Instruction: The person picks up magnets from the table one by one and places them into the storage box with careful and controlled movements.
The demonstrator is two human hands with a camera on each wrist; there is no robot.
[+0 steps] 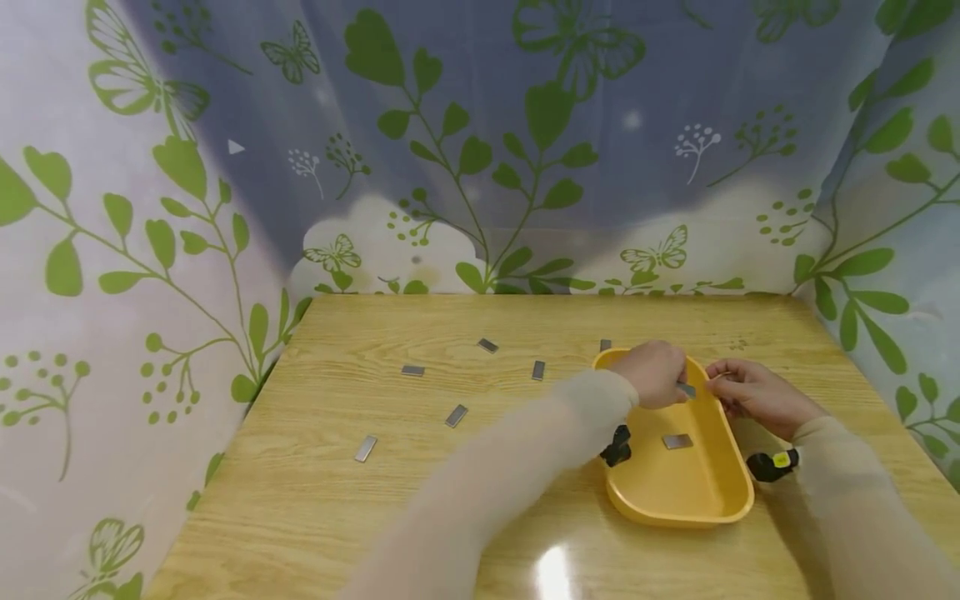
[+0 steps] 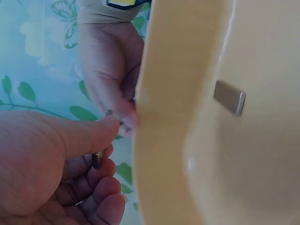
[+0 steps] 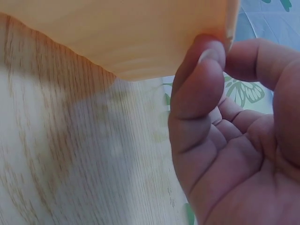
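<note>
My left hand (image 1: 654,373) reaches over the far end of a yellow plastic bin (image 1: 660,490). Between thumb and fingers it pinches a small flat grey metal block (image 1: 686,389), seen nearly edge-on in the left wrist view. A matching metal block (image 2: 229,98) lies flat on the bin's floor. At the bin's right side, my right hand (image 1: 765,400) grips the rim with thumb and index finger; the right wrist view shows these fingertips (image 3: 213,54) against the wall, the other fingers curled below.
Several more grey metal blocks lie scattered over the wooden table (image 1: 300,500) left of the bin, one of them (image 1: 365,448) nearest the front. Another block (image 1: 605,344) sits just beyond the bin's far left corner. Leaf-patterned curtains (image 1: 480,167) enclose the table's back and sides.
</note>
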